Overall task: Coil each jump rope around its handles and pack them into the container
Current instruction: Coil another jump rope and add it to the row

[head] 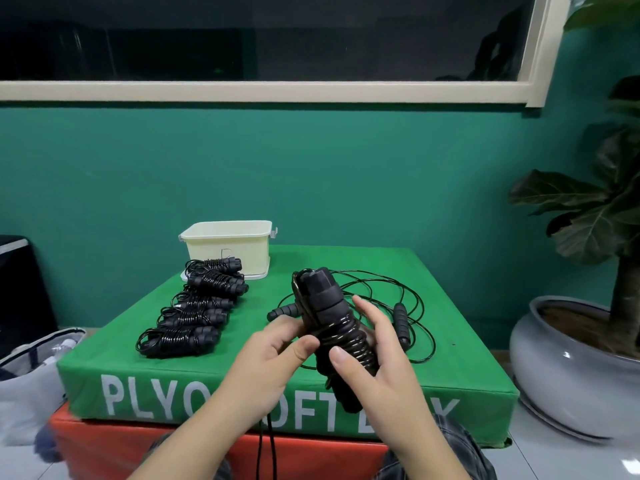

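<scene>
I hold a black jump rope point(325, 306) upright over the front of the green soft box point(450, 306), its two handles together and cord wound round the lower half. My right hand point(374, 355) grips the coiled part from the right, thumb across the coils. My left hand point(277, 351) pinches the bundle from the left. A loose cord end hangs down between my arms. Another jump rope point(401, 320) lies uncoiled on the box behind my hands. Several coiled ropes point(194, 313) lie in a row at the left. The cream container point(228, 247) stands at the back.
The green box sits on an orange one point(104, 448). A large potted plant in a grey pot point(568, 368) stands at the right. A grey bag point(31, 375) and a dark case lie at the left. A teal wall is behind.
</scene>
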Tool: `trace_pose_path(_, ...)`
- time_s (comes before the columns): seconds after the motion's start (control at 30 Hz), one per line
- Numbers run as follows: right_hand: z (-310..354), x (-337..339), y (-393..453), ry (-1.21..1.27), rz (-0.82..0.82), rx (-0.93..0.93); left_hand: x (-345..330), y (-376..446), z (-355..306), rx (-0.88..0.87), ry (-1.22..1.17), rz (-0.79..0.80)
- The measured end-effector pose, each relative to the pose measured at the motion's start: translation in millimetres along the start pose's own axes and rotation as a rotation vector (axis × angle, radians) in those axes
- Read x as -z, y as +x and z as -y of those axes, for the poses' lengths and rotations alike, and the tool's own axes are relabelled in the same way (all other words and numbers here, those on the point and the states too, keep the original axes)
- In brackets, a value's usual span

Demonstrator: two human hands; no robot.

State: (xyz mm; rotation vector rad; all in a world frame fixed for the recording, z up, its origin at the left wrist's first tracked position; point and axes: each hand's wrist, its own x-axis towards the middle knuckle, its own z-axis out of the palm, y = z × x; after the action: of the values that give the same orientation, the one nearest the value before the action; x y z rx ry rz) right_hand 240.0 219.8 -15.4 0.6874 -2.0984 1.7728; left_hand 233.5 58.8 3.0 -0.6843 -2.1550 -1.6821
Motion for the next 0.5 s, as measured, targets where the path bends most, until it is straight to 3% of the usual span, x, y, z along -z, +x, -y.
trace_pose_path(0.17, -1.2, -3.3, 3.7, -0.069, -0.196, 0.208, 4.1, 1.6, -0.5, -0.064, 0.267, -0.133)
trace_pose_path(0.5, -2.5, -4.2, 7.6, 0.023, -0.200, 0.109, 5.7, 1.0, -6.1, -0.053, 0.176, -0.230)
